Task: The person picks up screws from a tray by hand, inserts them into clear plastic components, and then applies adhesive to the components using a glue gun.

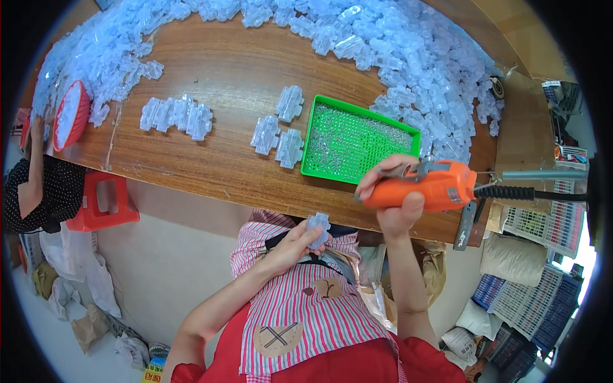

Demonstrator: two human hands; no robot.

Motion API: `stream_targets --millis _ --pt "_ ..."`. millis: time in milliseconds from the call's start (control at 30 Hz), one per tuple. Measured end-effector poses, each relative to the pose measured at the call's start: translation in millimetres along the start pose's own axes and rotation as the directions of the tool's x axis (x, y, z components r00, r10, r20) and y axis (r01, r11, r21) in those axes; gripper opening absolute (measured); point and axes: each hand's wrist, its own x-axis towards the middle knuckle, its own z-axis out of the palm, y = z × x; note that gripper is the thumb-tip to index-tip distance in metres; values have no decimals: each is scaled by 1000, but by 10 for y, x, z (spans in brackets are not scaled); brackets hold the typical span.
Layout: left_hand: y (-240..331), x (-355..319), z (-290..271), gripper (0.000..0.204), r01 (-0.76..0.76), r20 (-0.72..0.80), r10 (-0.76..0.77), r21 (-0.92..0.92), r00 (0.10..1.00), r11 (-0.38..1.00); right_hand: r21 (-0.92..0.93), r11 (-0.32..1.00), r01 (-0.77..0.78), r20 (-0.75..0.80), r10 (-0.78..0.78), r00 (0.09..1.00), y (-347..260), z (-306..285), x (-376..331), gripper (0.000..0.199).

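Note:
My right hand (399,214) is wrapped round an orange electric screwdriver (428,189), held level over the table's front edge with its black cord running off to the right. Close to my apron, my left hand (295,246) grips a clear plastic part (318,230) by its lower side. A green perforated tray (345,173) with many small screws (332,131) in it lies just beyond the screwdriver. Left of the tray sit three clear parts (264,135), and a row of joined-up clear parts (176,115) lies farther left.
Heaps of clear plastic parts (421,89) line the far and right sides of the wooden table (230,70). A red basket (73,116) stands at the left, near another person's arm (32,172). A red stool (105,201) is below. Crates (530,293) and sacks are stacked at right.

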Motion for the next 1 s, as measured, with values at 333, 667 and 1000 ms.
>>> stream_targets --millis 333,667,1000 --pt "-48 36 61 29 -61 -47 64 61 997 996 279 959 -56 89 32 996 286 136 -434 77" --pt "-128 59 17 30 -99 -18 99 34 995 995 249 969 -6 130 -27 991 375 197 -492 66" --pt "-50 37 112 24 -177 -72 189 149 979 973 199 971 135 278 -188 942 458 214 -457 58"
